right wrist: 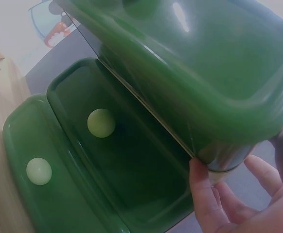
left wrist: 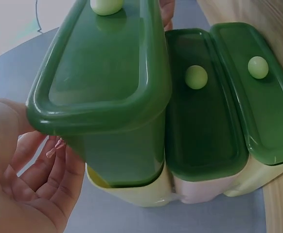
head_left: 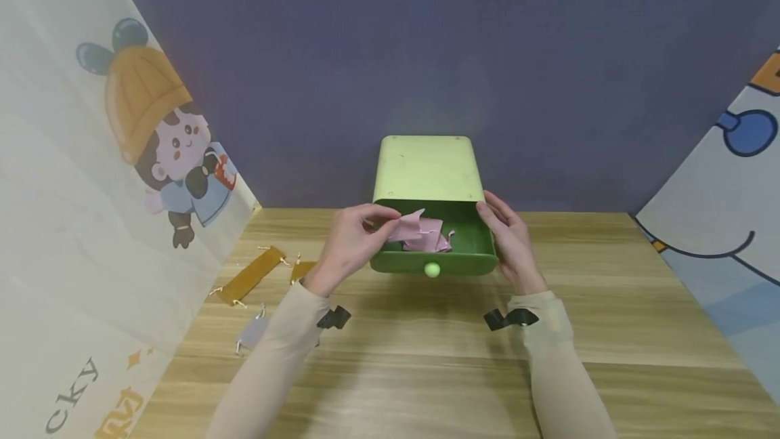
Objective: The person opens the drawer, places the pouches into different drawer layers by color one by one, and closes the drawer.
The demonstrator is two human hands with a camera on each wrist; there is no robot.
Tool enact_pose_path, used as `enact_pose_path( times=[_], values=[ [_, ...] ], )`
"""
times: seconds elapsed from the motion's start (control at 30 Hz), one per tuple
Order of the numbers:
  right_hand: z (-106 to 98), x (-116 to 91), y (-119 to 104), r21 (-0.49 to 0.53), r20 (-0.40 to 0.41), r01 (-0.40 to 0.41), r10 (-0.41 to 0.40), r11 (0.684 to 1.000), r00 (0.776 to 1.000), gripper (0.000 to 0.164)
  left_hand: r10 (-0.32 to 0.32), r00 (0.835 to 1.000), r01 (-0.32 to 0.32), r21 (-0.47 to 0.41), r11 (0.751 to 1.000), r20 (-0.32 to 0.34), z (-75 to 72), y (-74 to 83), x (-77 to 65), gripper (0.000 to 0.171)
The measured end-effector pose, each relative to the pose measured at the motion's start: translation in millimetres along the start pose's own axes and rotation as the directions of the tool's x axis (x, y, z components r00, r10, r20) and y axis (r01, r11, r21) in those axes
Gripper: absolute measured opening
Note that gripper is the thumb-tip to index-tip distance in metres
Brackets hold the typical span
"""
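A small drawer cabinet (head_left: 426, 164) with a pale yellow-green top has its upper green drawer (head_left: 463, 265) pulled out. At the drawer's left side, my left hand (head_left: 359, 239) pinches a pink drawstring pouch (head_left: 406, 227) between thumb and index finger, over the opening. More pink pouch fabric (head_left: 426, 244) lies inside the drawer, partly covered by the pinched pouch. My right hand (head_left: 510, 239) rests against the right side, thumb by the front corner. Its fingertips (right wrist: 200, 170) touch the cabinet's side in the right wrist view.
Two lower green drawers, the middle one (left wrist: 200, 126) and the bottom one (left wrist: 273, 111), are shut. On the table (head_left: 420, 371) at left lie an orange-brown pouch (head_left: 256, 275), a smaller brown pouch (head_left: 301, 269) and a grey pouch (head_left: 251, 332). A dark partition (head_left: 426, 53) stands behind.
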State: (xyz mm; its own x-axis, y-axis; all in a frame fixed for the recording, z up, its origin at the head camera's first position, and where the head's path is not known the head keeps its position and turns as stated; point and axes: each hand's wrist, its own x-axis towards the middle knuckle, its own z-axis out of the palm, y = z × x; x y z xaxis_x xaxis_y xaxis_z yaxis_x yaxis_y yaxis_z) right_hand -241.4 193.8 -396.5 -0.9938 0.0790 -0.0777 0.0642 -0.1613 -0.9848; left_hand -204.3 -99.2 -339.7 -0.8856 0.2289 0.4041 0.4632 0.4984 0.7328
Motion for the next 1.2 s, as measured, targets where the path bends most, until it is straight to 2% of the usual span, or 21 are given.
enact_pose_path(
  times=[0.2,0.5,0.73,0.97,1.2],
  values=[
    [1.1,-0.1,-0.2,-0.017,-0.006,-0.003,0.002,1.0,1.0,0.067,0.051,0.998,-0.052,0.013,0.999,0.021,4.6,-1.6,6.1,0.013],
    [1.8,0.1,-1.4,-0.009,-0.004,0.003,-0.003,1.0,1.0,0.067,0.085,0.995,-0.088,0.062,0.994,0.043,6.4,-1.8,13.4,0.012],
    [1.5,-1.0,-1.0,-0.004,-0.011,-0.01,0.01,1.0,1.0,0.068,0.1,0.993,-0.103,0.048,0.993,0.065,8.8,-5.2,17.6,0.015],
    [2.1,-0.6,-2.1,-0.027,-0.02,-0.003,0.003,1.0,1.0,0.068,0.124,0.989,-0.127,0.044,0.991,0.076,8.1,-6.2,18.4,0.016],
    [2.3,-1.3,-1.3,-0.017,-0.023,-0.014,0.014,1.0,1.0,0.068,0.146,0.988,-0.148,0.032,0.988,0.056,3.0,-8.2,14.7,0.014]
  ],
)
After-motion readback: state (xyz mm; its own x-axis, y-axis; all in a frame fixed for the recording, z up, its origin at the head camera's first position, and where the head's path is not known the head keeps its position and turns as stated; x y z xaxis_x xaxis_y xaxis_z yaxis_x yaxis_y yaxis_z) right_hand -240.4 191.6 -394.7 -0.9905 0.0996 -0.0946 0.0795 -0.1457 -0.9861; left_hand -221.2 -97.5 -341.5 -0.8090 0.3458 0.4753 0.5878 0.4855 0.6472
